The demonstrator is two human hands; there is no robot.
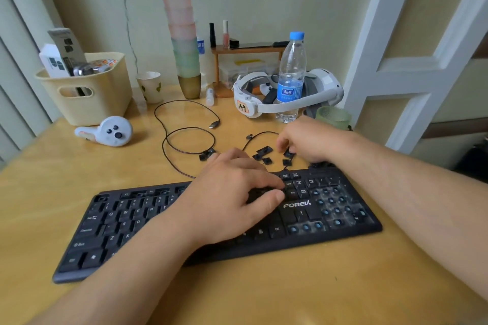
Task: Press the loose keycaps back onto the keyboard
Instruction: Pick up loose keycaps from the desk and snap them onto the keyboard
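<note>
The black keyboard [184, 221] lies across the middle of the wooden desk [264, 298], its number pad end showing bare blue switch stems where caps are missing. The loose keycaps [264, 153] sit in a small scatter on the desk just behind the keyboard's far edge, towards its right half; two more lie behind the keyboard nearer its middle, beside a thin black cable [184, 140].

The left hand [232, 192] rests on the keyboard's right-centre, fingers curled downward with the fingertips and thumb pressing on the keys just left of the navigation cluster; whether a cap is under them cannot be told. The right hand [309, 142] hovers behind the keyboard over the scattered caps, its fingers bent down and pinching one dark keycap [288, 152] at the tips.

Further behind the keyboard stand a clear water bottle [290, 74] inside the band of a white headset [290, 97], a tall stack of coloured cups [183, 42], a paper cup [150, 86] and a small wooden shelf [245, 51]. Behind the keyboard's left end sit a white controller [108, 131] and a cream basket [87, 90] holding boxes.
</note>
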